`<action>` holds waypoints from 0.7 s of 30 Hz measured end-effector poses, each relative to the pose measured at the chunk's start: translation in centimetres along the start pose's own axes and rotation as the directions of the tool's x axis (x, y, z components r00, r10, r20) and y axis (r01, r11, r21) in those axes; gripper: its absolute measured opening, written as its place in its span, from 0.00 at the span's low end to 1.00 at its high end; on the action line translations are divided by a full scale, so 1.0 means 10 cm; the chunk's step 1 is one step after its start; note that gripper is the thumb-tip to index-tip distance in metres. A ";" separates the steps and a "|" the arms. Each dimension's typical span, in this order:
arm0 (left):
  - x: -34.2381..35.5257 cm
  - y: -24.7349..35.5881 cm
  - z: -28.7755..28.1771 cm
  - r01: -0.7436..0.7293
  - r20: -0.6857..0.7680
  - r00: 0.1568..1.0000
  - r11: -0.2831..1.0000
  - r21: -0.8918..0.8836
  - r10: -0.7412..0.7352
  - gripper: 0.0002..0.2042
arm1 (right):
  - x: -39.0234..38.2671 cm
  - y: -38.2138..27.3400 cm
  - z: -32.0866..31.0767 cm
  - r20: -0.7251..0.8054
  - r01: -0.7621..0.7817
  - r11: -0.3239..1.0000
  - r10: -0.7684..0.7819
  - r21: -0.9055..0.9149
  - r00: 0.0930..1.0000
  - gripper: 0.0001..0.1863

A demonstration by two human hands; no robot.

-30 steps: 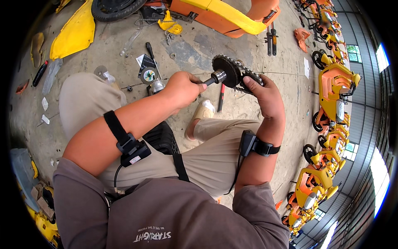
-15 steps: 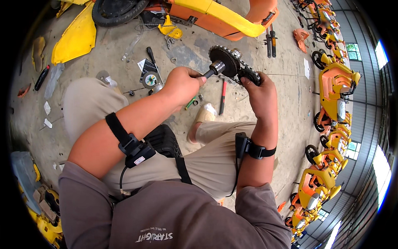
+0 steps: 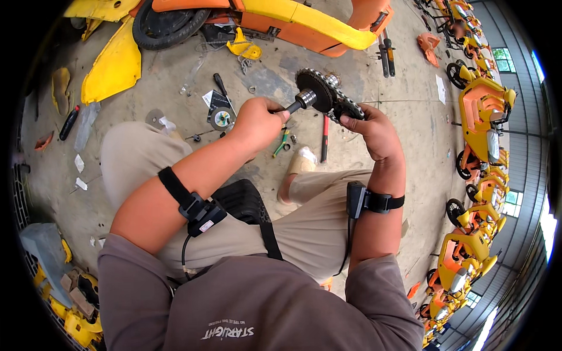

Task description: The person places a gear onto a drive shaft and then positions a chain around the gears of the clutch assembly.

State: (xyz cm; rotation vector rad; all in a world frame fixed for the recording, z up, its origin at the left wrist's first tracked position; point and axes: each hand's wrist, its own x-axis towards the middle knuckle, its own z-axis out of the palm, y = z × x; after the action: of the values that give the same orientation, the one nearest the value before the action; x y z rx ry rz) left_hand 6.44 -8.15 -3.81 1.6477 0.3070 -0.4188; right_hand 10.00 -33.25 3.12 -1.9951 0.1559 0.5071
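Observation:
My left hand (image 3: 262, 124) is closed round the end of a dark shaft (image 3: 294, 107), which passes through a toothed sprocket (image 3: 315, 88) with a bright collar. A dark roller chain (image 3: 346, 104) lies on the sprocket's right side and runs down to my right hand (image 3: 377, 131). The thumb and fingers of that hand pinch the gathered chain. Both hands hold the parts up in front of my knees, above the floor. The far end of the shaft is partly hidden behind the sprocket.
On the concrete floor lie a screwdriver (image 3: 220, 85), a round disc (image 3: 222, 119), a red-and-black bar (image 3: 325, 139) and a green-handled tool (image 3: 281, 143). A yellow-orange vehicle body (image 3: 304, 26) lies ahead, beside a black wheel (image 3: 170, 29). Several yellow-orange scooters (image 3: 483, 117) line the right side.
The whole view has shifted, so the surroundings sit a little further right. Both hands keep their hold on the shaft and chain; the right fingers lie slightly differently on the chain.

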 end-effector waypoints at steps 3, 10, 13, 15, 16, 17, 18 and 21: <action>0.00 0.12 -0.07 0.084 0.074 0.993 0.993 0.085 -0.091 0.19 | -0.01 0.02 0.00 0.021 -0.012 1.000 0.012 -0.026 1.000 0.23; 0.07 -0.04 -0.15 0.307 0.248 0.911 0.944 0.123 -0.329 0.22 | -0.18 -0.04 0.16 0.116 0.061 0.998 -0.061 0.000 0.991 0.30; 0.01 -0.13 -0.06 0.328 0.228 0.917 0.944 0.040 -0.328 0.20 | -0.22 -0.04 0.14 0.090 0.090 0.996 -0.087 -0.024 0.992 0.31; -0.03 -0.06 -0.05 0.290 0.220 0.932 0.956 0.030 -0.290 0.20 | -0.24 -0.03 0.12 0.081 0.111 0.993 -0.107 -0.040 0.991 0.32; -0.06 -0.02 -0.04 0.277 0.208 0.937 0.960 0.042 -0.279 0.19 | -0.24 -0.02 0.10 0.075 0.121 0.992 -0.117 -0.047 0.990 0.33; -0.11 0.03 -0.04 0.259 0.194 0.945 0.964 0.055 -0.265 0.19 | -0.23 0.00 0.09 0.082 0.133 0.990 -0.130 -0.037 0.988 0.34; -0.12 0.07 -0.04 0.242 0.180 0.951 0.968 0.069 -0.250 0.19 | -0.21 0.03 0.07 0.088 0.146 0.989 -0.143 -0.027 0.986 0.35; -0.03 -0.04 -0.06 0.192 0.136 0.972 0.981 -0.003 -0.190 0.16 | -0.20 0.02 0.04 0.140 0.170 0.985 -0.172 0.023 0.975 0.37</action>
State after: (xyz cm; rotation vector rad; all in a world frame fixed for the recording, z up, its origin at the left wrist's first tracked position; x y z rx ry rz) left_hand 6.01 -7.54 -4.00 1.5710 0.3683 -0.6686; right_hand 8.00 -33.20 3.66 -1.9336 -0.1006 0.5334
